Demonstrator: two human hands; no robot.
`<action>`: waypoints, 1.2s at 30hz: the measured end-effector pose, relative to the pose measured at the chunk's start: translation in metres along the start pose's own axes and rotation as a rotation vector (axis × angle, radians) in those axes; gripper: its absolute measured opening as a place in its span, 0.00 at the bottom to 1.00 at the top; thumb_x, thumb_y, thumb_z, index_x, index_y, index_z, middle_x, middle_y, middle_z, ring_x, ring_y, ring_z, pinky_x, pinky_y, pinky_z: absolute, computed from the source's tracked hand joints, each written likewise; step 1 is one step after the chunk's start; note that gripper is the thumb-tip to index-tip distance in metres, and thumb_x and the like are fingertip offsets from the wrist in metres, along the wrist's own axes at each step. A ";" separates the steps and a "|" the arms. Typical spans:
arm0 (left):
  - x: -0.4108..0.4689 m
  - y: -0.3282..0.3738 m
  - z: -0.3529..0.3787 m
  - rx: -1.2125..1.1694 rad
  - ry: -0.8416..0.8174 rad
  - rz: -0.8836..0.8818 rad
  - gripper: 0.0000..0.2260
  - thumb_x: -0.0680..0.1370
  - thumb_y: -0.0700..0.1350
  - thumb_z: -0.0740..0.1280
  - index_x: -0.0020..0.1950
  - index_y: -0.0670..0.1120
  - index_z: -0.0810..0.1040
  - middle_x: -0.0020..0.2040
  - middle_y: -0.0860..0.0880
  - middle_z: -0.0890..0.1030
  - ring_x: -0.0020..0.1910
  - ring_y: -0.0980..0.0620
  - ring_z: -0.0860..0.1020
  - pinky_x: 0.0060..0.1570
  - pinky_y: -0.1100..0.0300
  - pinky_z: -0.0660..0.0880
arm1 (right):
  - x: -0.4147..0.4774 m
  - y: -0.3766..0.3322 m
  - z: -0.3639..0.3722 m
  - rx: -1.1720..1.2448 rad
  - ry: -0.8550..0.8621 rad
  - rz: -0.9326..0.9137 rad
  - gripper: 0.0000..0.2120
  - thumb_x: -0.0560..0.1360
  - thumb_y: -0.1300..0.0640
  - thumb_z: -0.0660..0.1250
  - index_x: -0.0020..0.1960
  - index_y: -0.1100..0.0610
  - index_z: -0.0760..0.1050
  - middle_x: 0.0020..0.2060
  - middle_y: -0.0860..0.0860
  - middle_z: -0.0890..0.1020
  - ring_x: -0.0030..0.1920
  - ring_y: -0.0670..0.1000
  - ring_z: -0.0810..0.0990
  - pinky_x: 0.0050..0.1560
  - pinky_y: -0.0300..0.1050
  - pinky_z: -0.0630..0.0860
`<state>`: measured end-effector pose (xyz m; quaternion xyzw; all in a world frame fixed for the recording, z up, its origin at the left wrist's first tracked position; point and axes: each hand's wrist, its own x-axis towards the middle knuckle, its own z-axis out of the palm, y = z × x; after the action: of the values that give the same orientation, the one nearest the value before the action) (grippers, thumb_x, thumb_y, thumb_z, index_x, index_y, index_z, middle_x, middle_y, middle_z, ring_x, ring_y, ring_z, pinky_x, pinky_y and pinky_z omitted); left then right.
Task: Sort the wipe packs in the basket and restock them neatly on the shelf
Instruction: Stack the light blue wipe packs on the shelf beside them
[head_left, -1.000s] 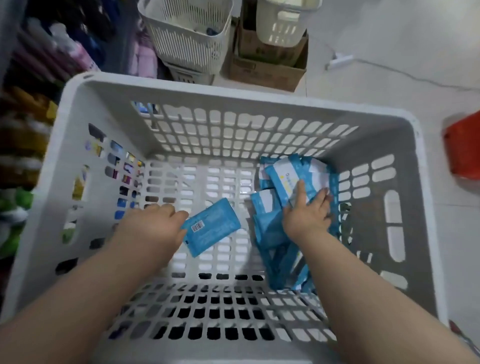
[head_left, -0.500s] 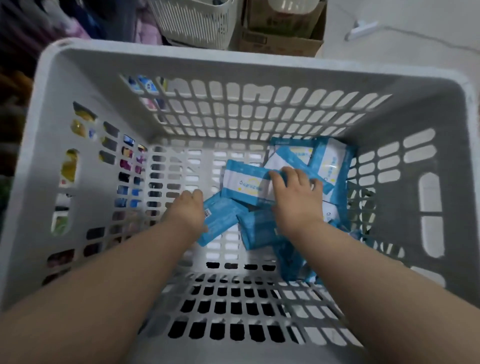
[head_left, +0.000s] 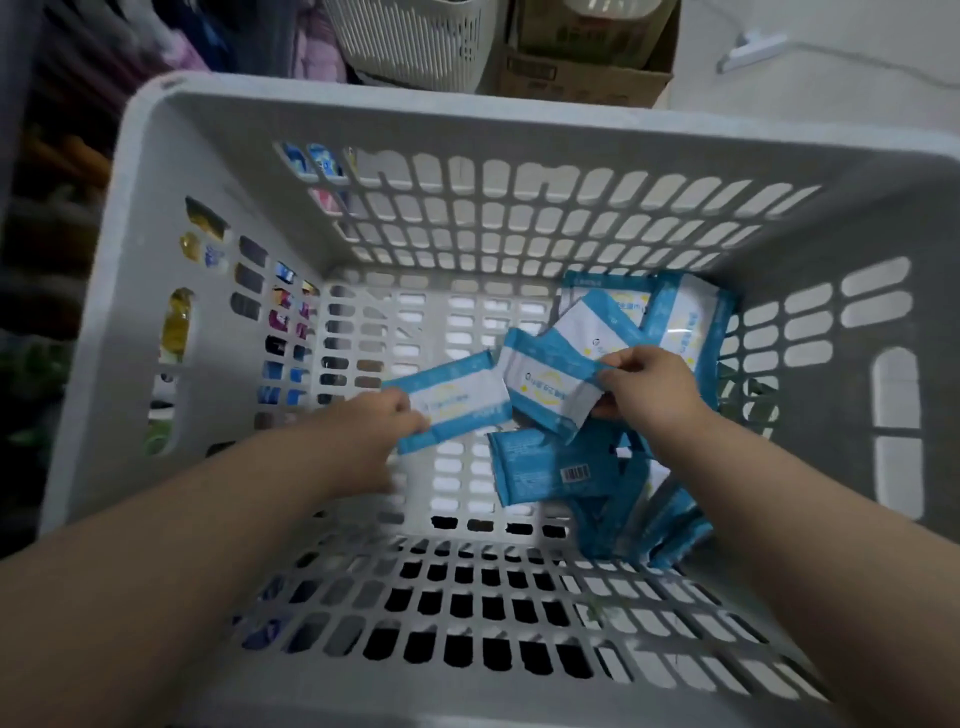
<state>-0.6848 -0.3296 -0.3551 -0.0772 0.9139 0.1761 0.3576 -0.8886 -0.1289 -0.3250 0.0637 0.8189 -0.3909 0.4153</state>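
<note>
A blue-and-white soft-film wipe pack is pinched at its left end by the left hand; a second pack is pinched at its right end by the right hand. Both are held low in the grey perforated plastic basket; remaining packs are heaped along its right wall. Judged light, squashy, slick: best gripped across the body, not the seal.
</note>
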 end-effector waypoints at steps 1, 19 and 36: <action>0.002 0.000 0.005 0.050 -0.183 -0.035 0.23 0.73 0.50 0.67 0.68 0.54 0.69 0.64 0.53 0.67 0.61 0.51 0.69 0.57 0.55 0.72 | -0.003 0.002 0.000 0.068 -0.009 0.059 0.03 0.77 0.66 0.63 0.44 0.61 0.71 0.46 0.58 0.76 0.37 0.53 0.79 0.38 0.43 0.80; 0.034 -0.011 0.001 -0.452 0.089 -0.530 0.14 0.78 0.41 0.61 0.64 0.44 0.72 0.61 0.42 0.73 0.55 0.44 0.75 0.54 0.52 0.75 | -0.039 -0.002 0.027 0.614 -0.070 0.330 0.07 0.79 0.68 0.57 0.48 0.57 0.68 0.44 0.57 0.78 0.37 0.52 0.82 0.32 0.40 0.79; 0.056 0.017 -0.005 -0.663 0.091 -0.492 0.20 0.76 0.57 0.67 0.55 0.40 0.75 0.53 0.45 0.77 0.51 0.45 0.77 0.51 0.53 0.76 | -0.022 0.007 0.085 -0.335 -0.288 0.267 0.09 0.76 0.65 0.61 0.54 0.67 0.75 0.43 0.59 0.80 0.43 0.57 0.81 0.52 0.55 0.80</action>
<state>-0.7336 -0.3162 -0.3850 -0.4118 0.7769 0.3666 0.3040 -0.8173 -0.1780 -0.3428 0.0452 0.7889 -0.1966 0.5804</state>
